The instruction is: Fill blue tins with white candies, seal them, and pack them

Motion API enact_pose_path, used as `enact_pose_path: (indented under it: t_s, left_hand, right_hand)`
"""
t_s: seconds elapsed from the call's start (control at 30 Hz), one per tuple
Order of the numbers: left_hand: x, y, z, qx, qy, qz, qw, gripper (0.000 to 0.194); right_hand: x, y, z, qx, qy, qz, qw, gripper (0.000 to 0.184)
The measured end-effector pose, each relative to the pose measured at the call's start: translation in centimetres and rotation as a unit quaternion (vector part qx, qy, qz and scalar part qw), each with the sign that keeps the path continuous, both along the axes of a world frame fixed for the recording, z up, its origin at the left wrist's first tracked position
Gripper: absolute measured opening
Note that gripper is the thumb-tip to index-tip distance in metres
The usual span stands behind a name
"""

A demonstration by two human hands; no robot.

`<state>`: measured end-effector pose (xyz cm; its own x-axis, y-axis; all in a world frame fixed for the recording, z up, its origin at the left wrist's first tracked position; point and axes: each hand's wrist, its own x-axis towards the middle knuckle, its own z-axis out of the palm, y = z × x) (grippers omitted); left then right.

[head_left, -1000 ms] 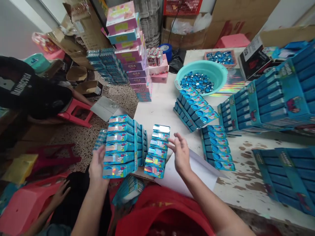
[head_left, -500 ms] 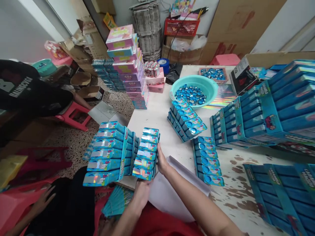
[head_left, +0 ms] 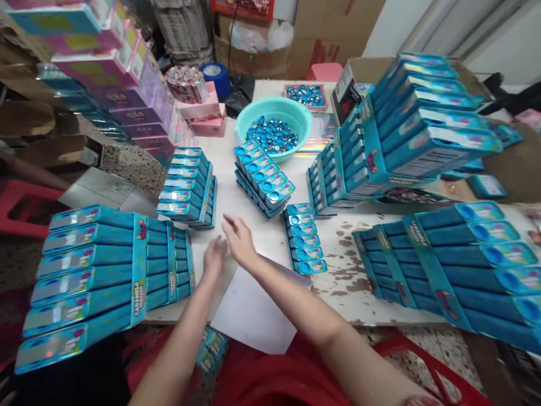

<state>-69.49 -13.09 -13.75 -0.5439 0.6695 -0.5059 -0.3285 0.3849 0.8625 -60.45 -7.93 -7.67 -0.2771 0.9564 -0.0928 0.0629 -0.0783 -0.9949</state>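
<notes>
My right hand (head_left: pixel 240 239) is above the white table with its fingers stretched out and nothing in them. Close beside it, my left hand (head_left: pixel 215 256) is smeared, its fingers pointing up and loosely apart, holding nothing. Just beyond them stands a short stack of blue candy box trays (head_left: pixel 186 189), apart from both hands. Left of my hands is a taller stack of the same trays (head_left: pixel 105 270), with "Caramelo Macizo" on its front band. A white sheet of paper (head_left: pixel 257 310) lies under my forearms. To the right is a single row of blue boxes (head_left: pixel 305 239).
A turquoise basin (head_left: pixel 274 107) holds many small blue pieces; a tilted tray stack (head_left: pixel 264 177) leans before it. Tall blue stacks stand at the right (head_left: pixel 372 152) and right front (head_left: pixel 439 265). Pink and purple boxes (head_left: pixel 139 101) rise at the left. A pink tray (head_left: pixel 324 101) sits behind.
My hands have let go of the short blue tray stack, which now stands farther back on the table. The view has shifted to the right and closer to the table.
</notes>
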Motion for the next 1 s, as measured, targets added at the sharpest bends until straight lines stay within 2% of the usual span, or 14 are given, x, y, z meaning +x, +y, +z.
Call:
enact_pose_path:
  t_s: [0.07, 0.17, 0.23, 0.33, 0.4, 0.47, 0.5, 0.57, 0.63, 0.7, 0.73, 0.8, 0.9, 1.0]
  left_hand:
    - [2.5, -1.6, -0.9, -0.061, 0.111, -0.134, 0.983, 0.039]
    - [5.4, -2.7, -2.2, -0.141, 0.270, -0.259, 0.917, 0.044]
    - [6.5, -3.2, -2.7, -0.129, 0.307, -0.280, 0.900, 0.025]
    - [8.1, -5.0, -2.7, -0.074, 0.281, -0.283, 0.914, 0.004]
    - [9.7, -6.8, -2.0, -0.040, 0.214, -0.263, 0.940, 0.002]
    - [11.6, -8.5, -1.1, 0.002, 0.115, -0.218, 0.969, 0.006]
    - [12.7, -9.1, -0.6, 0.026, 0.066, -0.195, 0.978, 0.008]
    - [14.4, -9.8, 0.3, 0.063, 0.025, -0.162, 0.985, 0.008]
    - [15.3, -9.9, 0.8, 0.087, 0.046, -0.141, 0.985, 0.009]
    - [15.3, -10.0, 1.0, 0.083, 0.081, -0.164, 0.980, 0.012]
    - [15.0, -10.1, 1.2, 0.065, 0.085, -0.201, 0.974, 0.013]
    - [14.0, -10.7, 1.5, 0.008, 0.047, -0.280, 0.959, 0.014]
    - [12.6, -12.0, 2.1, -0.045, -0.065, -0.302, 0.950, 0.035]
    - [11.9, -12.7, 1.9, -0.078, -0.027, -0.350, 0.933, 0.046]
  right_hand:
    - [7.6, -6.1, -0.6, 0.077, -0.048, 0.050, 0.995, 0.026]
    - [18.2, -14.0, -3.9, 0.073, -0.144, -0.013, 0.987, 0.019]
    - [23.3, -16.7, -6.7, 0.009, -0.201, -0.115, 0.973, 0.031]
    - [27.9, -16.9, -9.2, -0.101, -0.212, -0.220, 0.947, 0.045]
    - [29.8, -15.2, -9.2, -0.161, -0.179, -0.248, 0.939, 0.052]
    - [31.4, -12.9, -8.0, -0.179, -0.140, -0.224, 0.948, 0.057]
    - [32.1, -11.8, -7.3, -0.172, -0.127, -0.179, 0.960, 0.057]
    - [33.5, -9.7, -5.8, -0.169, -0.116, -0.031, 0.978, 0.052]
    - [34.5, -8.4, -4.8, -0.189, -0.111, 0.140, 0.966, 0.045]
    - [35.1, -8.0, -4.8, -0.198, -0.132, 0.239, 0.941, 0.033]
    - [35.3, -8.0, -5.1, -0.188, -0.157, 0.249, 0.937, 0.025]
    - [35.1, -8.3, -6.1, -0.145, -0.217, 0.214, 0.941, 0.017]
    - [34.2, -9.1, -7.6, -0.105, -0.244, 0.159, 0.951, 0.016]
    - [33.2, -10.1, -8.4, -0.113, -0.227, 0.148, 0.956, 0.019]
